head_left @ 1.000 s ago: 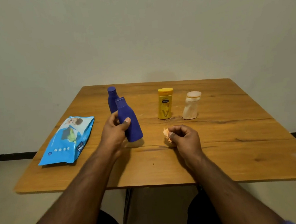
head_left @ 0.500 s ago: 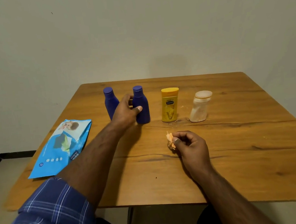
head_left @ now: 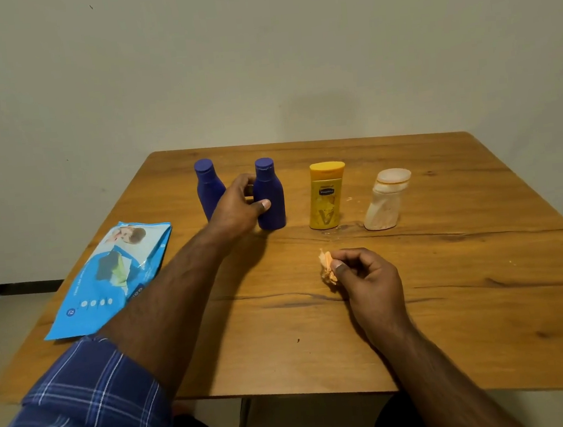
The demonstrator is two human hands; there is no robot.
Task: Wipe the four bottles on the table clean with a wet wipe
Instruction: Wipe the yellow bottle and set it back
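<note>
On the table (head_left: 453, 300), far row: four bottles stand upright, two blue, one yellow (head_left: 327, 195), one pale (head_left: 386, 200).
Change: the second blue bottle (head_left: 269, 195), lifted and tilted a second ago, is back down beside the first blue bottle (head_left: 208, 186).
Left hand (head_left: 238, 208): fingers and thumb still curled round that bottle, not yet let go.
Right hand (head_left: 365, 274): thumb and fingers pinching the crumpled orange-stained wipe (head_left: 327, 267), near the front.
Wipe pack (head_left: 114, 276): lying flat at the left.
Meaning: this bottle looks done; the yellow one is likely next.
</note>
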